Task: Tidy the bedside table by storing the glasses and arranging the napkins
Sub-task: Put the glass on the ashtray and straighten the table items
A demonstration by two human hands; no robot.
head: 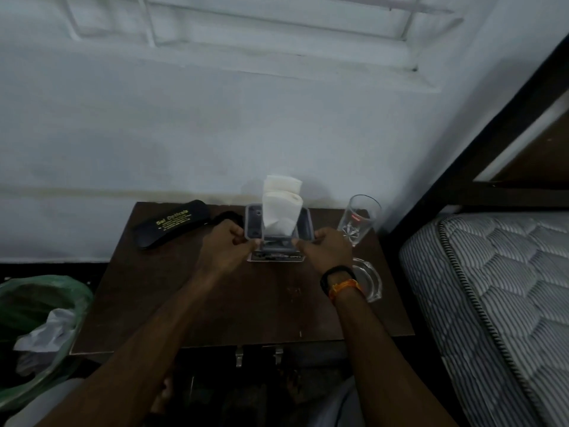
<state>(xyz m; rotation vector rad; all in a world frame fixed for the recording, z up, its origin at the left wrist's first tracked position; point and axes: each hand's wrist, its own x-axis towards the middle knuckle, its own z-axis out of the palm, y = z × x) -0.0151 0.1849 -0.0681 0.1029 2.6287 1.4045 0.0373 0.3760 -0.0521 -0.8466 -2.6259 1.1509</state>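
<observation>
A clear plastic napkin holder (pixel 304 223) stands at the back middle of the dark wooden bedside table (pixel 246 303). White folded napkins (pixel 281 204) stick up out of it. My left hand (pixel 226 246) grips the holder's near left corner and my right hand (pixel 326 249) grips its near right corner. A black glasses case (pixel 172 226) with yellow lettering lies closed at the back left of the table. Something dark lies between the case and the holder, partly hidden by my left hand.
A tall drinking glass (pixel 358 221) stands at the back right, and a glass ashtray (pixel 369 282) sits near my right wrist. A card lies under the holder's front. A green-lined bin (pixel 40 312) is left of the table, a mattress (pixel 492 288) to the right.
</observation>
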